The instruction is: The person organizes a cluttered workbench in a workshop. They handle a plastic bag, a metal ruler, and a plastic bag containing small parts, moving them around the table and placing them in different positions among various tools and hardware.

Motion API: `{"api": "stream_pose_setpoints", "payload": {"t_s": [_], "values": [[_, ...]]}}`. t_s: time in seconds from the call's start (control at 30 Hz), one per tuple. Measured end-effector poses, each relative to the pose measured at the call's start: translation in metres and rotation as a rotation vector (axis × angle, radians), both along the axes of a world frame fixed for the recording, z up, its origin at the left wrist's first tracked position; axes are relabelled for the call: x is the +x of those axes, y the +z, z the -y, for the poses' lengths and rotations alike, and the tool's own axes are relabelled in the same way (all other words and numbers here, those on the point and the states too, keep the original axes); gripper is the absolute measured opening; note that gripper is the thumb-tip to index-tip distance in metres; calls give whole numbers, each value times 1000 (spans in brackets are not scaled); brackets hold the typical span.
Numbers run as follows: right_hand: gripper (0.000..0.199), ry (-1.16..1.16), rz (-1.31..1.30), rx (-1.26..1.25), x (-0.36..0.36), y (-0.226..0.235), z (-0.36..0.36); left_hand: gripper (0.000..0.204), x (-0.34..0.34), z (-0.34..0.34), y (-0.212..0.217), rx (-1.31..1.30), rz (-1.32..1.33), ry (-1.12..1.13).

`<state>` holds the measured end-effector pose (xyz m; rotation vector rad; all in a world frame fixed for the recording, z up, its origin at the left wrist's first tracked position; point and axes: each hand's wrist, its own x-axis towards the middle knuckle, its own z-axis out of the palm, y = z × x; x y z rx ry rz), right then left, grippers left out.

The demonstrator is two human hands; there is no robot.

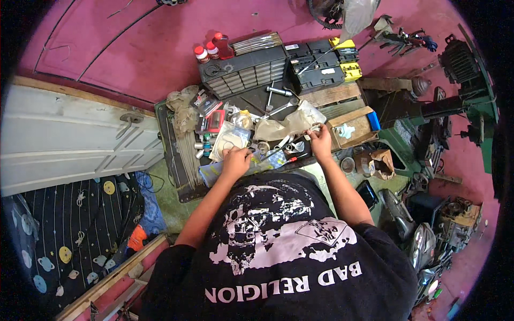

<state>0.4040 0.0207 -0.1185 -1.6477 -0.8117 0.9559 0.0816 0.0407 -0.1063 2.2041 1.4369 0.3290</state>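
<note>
My left hand [237, 162] has its fingers curled down at the near edge of a cluttered workbench, over a blue and yellow patterned cloth [213, 172]. Just beyond it lies a clear packet [234, 136] with pale round parts inside. Whatever the left fingers hold, if anything, is hidden. My right hand [321, 143] is raised near a crumpled tan cloth [282, 125], its fingers pinched on a small pale piece [315, 129] too small to name. Between the hands sit a metal ring [263, 147], small metal parts and a red-handled screwdriver [296, 158].
Behind stand a grey drawer cabinet [246, 72], red bottles [221, 45] and black batteries [316, 64]. Wrenches [282, 108] lie mid-bench. A wooden tray [350, 139] is at right, beside a green machine [476, 101]. A white door [80, 134] stands left.
</note>
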Motion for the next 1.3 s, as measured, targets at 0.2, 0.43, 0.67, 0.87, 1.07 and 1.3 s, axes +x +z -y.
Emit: {"api": "stream_pose_setpoints", "payload": {"t_s": [0.2,0.43,0.67,0.87,1.07,1.3], "values": [[37,-29,88,-13,6,-9,8,13,-1,1,-3,5,-8,-2],[40,-50,100,-13,11,-21,12,13,-2,3,-8,84,21,-33],[36,-111,69,-140,-8,-25,-2,18,0,5,2,39,-24,-74],[45,-173,-89,-186,-53,-29,1,22,-1,5,-2,10,2,-103],[41,502,141,-347,-100,-9,18,18,3,3,-5,-51,-3,-49],[38,858,858,-95,-96,-20,10,16,6,4,0,-60,41,-3]]}}
